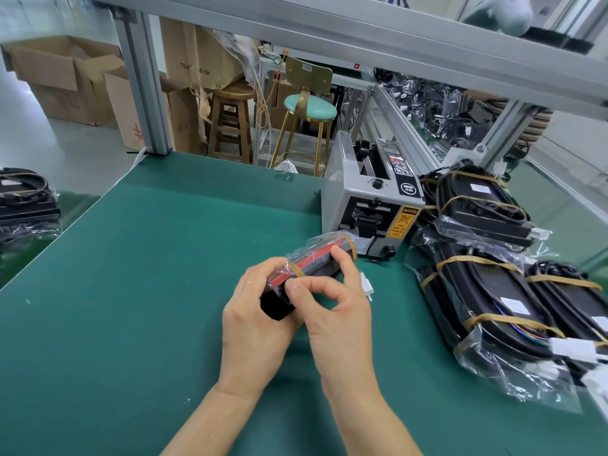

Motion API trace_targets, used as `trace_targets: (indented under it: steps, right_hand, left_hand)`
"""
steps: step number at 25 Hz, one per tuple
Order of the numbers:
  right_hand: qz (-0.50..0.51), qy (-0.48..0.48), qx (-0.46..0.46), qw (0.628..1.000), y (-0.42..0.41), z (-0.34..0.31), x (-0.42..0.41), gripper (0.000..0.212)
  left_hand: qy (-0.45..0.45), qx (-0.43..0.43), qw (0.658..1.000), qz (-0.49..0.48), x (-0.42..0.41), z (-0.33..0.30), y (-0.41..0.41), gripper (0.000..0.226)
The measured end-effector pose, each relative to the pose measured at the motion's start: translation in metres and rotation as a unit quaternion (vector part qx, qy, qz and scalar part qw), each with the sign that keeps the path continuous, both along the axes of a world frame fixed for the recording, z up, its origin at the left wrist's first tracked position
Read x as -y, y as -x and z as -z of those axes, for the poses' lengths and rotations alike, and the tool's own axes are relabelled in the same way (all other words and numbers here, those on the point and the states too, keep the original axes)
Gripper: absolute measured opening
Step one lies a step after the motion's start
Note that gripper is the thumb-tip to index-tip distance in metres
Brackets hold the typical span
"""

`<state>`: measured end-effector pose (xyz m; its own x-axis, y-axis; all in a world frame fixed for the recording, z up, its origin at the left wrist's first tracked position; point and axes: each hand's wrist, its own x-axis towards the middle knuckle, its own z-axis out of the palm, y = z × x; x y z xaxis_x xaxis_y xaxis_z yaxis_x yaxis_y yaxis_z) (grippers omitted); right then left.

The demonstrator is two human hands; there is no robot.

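Both hands, left (255, 311) and right (332, 307), are clamped on a bagged part (316, 258), seemingly banded, above the mat (148, 258).

Bagged part (316, 258), just in front of the tape dispenser (371, 199): near end covered by the left hand (256, 311) and the thumb of the right hand (335, 311). Caution label (403, 222) on the dispenser's front: print too small to read. Bundled packs (493, 291) right of the dispenser run off the right edge; black stack (23, 199) far left of it is cut by the left edge.
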<state>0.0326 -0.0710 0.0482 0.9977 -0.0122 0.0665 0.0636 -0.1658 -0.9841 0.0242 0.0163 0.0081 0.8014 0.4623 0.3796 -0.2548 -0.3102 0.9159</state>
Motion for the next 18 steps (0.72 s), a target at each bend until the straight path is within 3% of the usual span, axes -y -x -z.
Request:
trace_targets:
  steps: [7, 12, 18]
  right_hand:
    - [0.026, -0.008, 0.013, 1.000, 0.0011, 0.0070, -0.0039, 0.010]
    - [-0.005, -0.095, -0.017, 0.995, -0.0003, 0.0058, 0.0006, 0.008]
    - [-0.005, -0.042, -0.003, 0.999, -0.0010, 0.0044, 0.0000, 0.011]
  left_hand:
    - [-0.006, -0.002, 1.000, 0.005, -0.0003, 0.0018, -0.0004, 0.053]
    - [-0.006, 0.009, 1.000, -0.004, 0.0017, -0.0059, 0.0014, 0.055]
    - [-0.004, 0.002, 1.000, -0.004, 0.0005, -0.0037, 0.0004, 0.055]
